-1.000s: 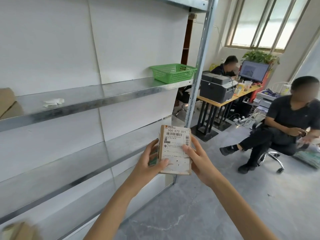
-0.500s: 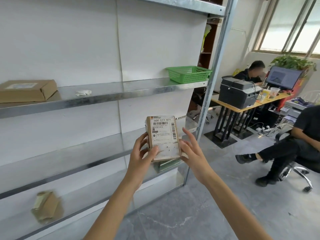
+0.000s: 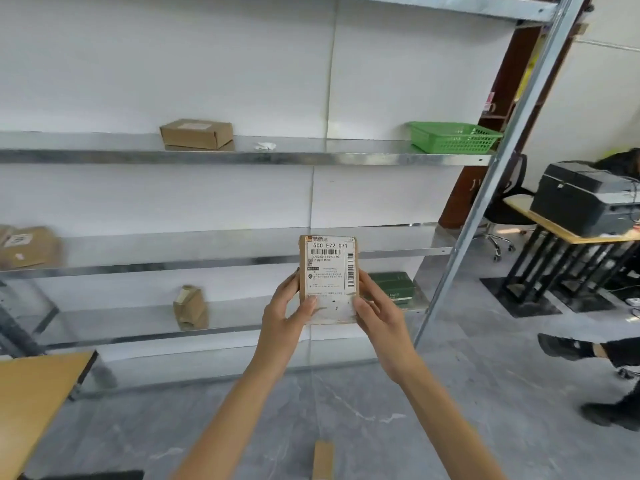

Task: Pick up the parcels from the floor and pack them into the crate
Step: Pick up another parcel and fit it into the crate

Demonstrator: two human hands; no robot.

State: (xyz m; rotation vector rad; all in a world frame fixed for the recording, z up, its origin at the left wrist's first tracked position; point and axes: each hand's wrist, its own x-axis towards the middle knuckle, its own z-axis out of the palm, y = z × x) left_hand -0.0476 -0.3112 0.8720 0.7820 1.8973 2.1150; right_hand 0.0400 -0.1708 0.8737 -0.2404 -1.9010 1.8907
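- Head view, the only one: both hands are up in front of a metal shelf rack (image 3: pixel 242 157), holding one small brown parcel (image 3: pixel 328 278) upright between them, label side facing the camera.
- The left hand (image 3: pixel 285 313) grips the parcel's left edge, thumb pressed on the front near the bottom. The right hand (image 3: pixel 377 313) grips the right edge the same way, thumb on the lower front corner.
- So the parcel is up in the air, in front of the rack's middle and lower shelves.
- Upper shelf: a brown box (image 3: pixel 196 134), a crumpled white scrap (image 3: pixel 265 146) near it, and a green basket (image 3: pixel 453 136) at the right end.
- Lower down: a blurry carton (image 3: pixel 27 247) far left, a small taped packet (image 3: pixel 190 306), and a green box (image 3: pixel 393 289) just behind the right hand.
- A cardboard strip (image 3: pixel 323 459) lies on the floor, and a printer (image 3: pixel 585 197) sits on a desk (image 3: pixel 554 230) at right.
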